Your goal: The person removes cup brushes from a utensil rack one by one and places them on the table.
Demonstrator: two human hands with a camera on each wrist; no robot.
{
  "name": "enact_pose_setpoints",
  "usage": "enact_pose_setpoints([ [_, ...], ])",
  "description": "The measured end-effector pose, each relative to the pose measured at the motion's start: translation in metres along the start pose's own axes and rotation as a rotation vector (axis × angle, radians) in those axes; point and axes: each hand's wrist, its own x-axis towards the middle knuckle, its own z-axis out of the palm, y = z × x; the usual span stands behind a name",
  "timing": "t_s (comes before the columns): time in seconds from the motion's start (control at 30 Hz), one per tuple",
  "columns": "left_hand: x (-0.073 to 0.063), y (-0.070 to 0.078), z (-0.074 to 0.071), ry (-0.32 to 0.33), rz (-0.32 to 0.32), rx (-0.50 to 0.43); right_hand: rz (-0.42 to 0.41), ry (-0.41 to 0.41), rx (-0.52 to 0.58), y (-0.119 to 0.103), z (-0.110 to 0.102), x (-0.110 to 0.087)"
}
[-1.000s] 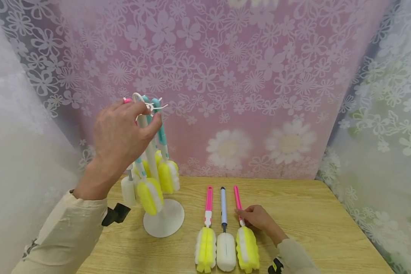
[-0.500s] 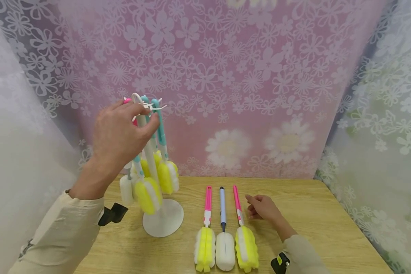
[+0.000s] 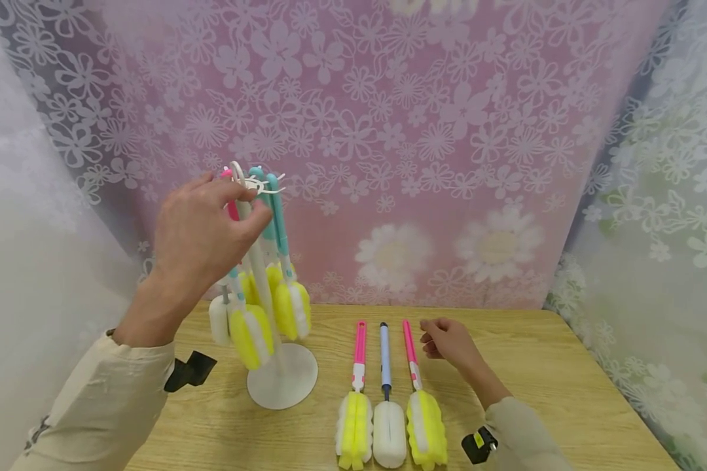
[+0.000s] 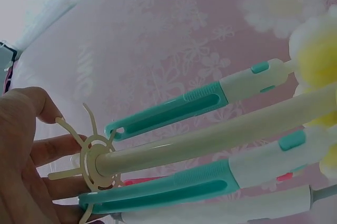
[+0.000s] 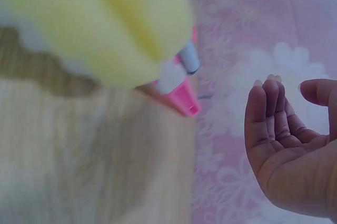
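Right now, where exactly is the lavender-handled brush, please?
In the head view, the lavender-handled brush lies on the table, right of the stand, between one pink-handled brush and a second pink-handled brush.

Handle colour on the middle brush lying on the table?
Pale lavender-blue handle, with a dark tip; shows best in the head view.

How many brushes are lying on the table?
3, side by side: a pink-handled brush nearest the stand, a blue-handled brush in the middle, and a second pink-handled brush nearest the right hand. The left sleeve covers part of the table, so others could be hidden there.
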Motion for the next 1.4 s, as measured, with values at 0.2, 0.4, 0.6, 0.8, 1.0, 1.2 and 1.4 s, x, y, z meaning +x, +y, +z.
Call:
enact_pose_setpoints([
  [0.2, -0.001, 0.000, 0.001, 0.019, 0.017, -0.003, -0.035, -0.005, -0.004, -0.022, 0.006, 0.000],
  [0.4, -0.002, 0.000, 0.002, 0.035, 0.024, 0.009, -0.100, -0.018, -0.028, -0.047, 0.013, -0.004],
  [0.6, -0.003, -0.001, 0.001, 0.066, 0.033, 0.006, -0.164, -0.072, 0.017, -0.073, 0.024, -0.010],
  [0.8, -0.004, -0.002, -0.001, 0.068, 0.010, 0.006, -0.275, -0.133, 0.071, -0.093, 0.041, -0.010],
  [1.0, -0.007, -0.004, -0.002, 0.095, 0.045, 0.043, -0.363, -0.207, 0.103, -0.110, 0.056, -0.010],
  [1.2, -0.010, -0.006, -0.001, 0.149, 0.100, 0.069, -0.438, -0.259, 0.081, -0.126, 0.064, -0.009],
  [1.4, -0.011, -0.006, -0.002, 0.147, 0.115, 0.072, -0.453, -0.308, 0.099, -0.142, 0.071, -0.013],
])
